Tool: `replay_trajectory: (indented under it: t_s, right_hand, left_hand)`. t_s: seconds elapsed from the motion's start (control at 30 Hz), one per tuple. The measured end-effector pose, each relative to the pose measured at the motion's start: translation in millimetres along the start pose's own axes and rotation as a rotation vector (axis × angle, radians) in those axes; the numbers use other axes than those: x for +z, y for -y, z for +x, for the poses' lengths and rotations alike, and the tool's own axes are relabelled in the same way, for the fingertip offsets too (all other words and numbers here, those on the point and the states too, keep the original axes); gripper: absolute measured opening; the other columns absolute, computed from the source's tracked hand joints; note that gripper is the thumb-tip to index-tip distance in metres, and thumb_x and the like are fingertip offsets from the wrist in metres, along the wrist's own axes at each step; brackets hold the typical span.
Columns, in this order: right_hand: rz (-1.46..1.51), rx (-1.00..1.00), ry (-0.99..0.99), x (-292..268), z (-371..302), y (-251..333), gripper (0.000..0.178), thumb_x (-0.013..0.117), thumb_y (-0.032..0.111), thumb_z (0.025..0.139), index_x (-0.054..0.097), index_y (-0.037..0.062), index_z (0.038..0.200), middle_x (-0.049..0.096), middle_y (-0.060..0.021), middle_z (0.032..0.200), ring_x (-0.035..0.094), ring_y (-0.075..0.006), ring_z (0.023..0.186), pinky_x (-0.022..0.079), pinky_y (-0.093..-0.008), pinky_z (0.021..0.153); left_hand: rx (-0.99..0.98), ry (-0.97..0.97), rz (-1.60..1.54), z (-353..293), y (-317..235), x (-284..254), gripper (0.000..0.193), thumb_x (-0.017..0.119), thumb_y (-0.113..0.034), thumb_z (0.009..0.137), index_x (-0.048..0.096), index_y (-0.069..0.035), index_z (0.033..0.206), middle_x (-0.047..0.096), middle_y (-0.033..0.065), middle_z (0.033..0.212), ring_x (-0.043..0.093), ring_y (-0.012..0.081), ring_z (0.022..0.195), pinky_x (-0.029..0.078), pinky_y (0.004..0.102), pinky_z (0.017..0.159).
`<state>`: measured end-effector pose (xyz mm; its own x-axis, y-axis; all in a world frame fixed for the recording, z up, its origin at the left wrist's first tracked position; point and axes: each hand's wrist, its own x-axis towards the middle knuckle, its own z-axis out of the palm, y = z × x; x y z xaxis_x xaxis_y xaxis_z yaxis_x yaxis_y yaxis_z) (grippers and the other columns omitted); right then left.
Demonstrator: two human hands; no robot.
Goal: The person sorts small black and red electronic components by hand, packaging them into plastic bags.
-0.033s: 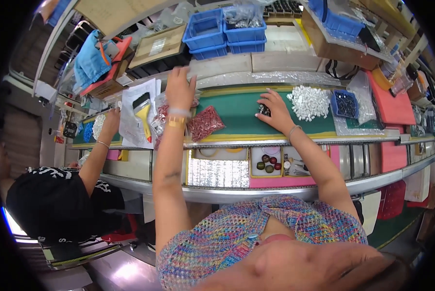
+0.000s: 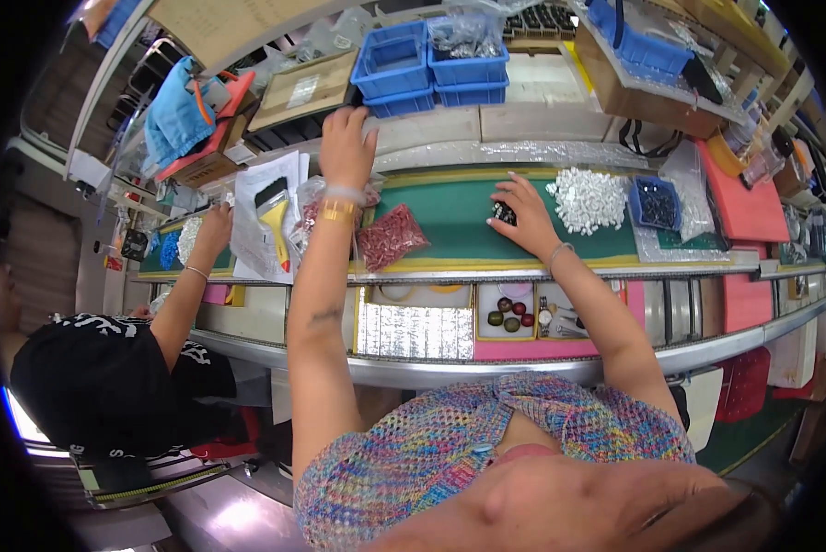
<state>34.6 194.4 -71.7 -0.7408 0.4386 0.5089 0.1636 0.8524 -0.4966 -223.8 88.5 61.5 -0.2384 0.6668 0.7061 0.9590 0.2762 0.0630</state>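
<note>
The step in hand looks like collecting small black pieces (image 2: 503, 212), which lie under the right hand (image 2: 525, 213), left of the white heap (image 2: 588, 200). Its fingers curl over them; whether they clamp any, I cannot tell. The left hand (image 2: 346, 149) is well left of the heap and farther back, thumb apart from the fingers, nothing seen between them. The next move probably calls for closing the right fingers without scattering pieces.

Counts: one blue tray (image 2: 655, 202) right of the heap; four blue bins (image 2: 392, 103), stacked in pairs, behind it to the left; one red-filled bag (image 2: 392, 237) and, farther left, one brush (image 2: 274, 223); five round things (image 2: 511, 324) nearer the wearer. The heap's white pieces and the black ones are too crowded to count.
</note>
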Motion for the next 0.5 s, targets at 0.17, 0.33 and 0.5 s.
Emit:
replay_trajectory:
  t_s: [0.17, 0.33, 0.5]
  right_hand:
    - [0.055, 0.042, -0.022, 2, -4, 0, 0.032, 0.066, 0.026, 0.066, 0.058, 0.0074, 0.091, 0.050, -0.0080, 0.106, 0.035, -0.0306, 0.116, 0.030, -0.0399, 0.095]
    - [0.112, 0.034, -0.027, 5, -2, 3, 0.029, 0.066, 0.023, 0.065, 0.059, 0.0072, 0.088, 0.052, -0.0082, 0.105, 0.036, -0.0314, 0.115, 0.031, -0.0402, 0.094]
    - [0.077, 0.037, -0.020, -6, 0, 8, 0.028, 0.066, 0.020, 0.064, 0.058, 0.0062, 0.087, 0.053, -0.0089, 0.105, 0.036, -0.0333, 0.115, 0.030, -0.0425, 0.094]
  left_hand:
    - [0.153, 0.094, 0.203, 77, 16, 51, 0.030, 0.066, -0.017, 0.064, 0.058, -0.008, 0.091, 0.056, 0.0069, 0.096, 0.049, 0.0250, 0.096, 0.040, 0.0347, 0.081]
    - [0.210, 0.226, 0.383, 90, 35, 68, 0.029, 0.068, -0.022, 0.060, 0.062, -0.012, 0.087, 0.059, 0.0062, 0.081, 0.053, 0.0241, 0.087, 0.041, 0.0344, 0.077]
    - [0.211, 0.121, 0.241, 79, 18, 16, 0.018, 0.068, -0.020, 0.060, 0.061, -0.009, 0.073, 0.059, 0.0064, 0.074, 0.054, 0.0237, 0.080, 0.041, 0.0356, 0.074]
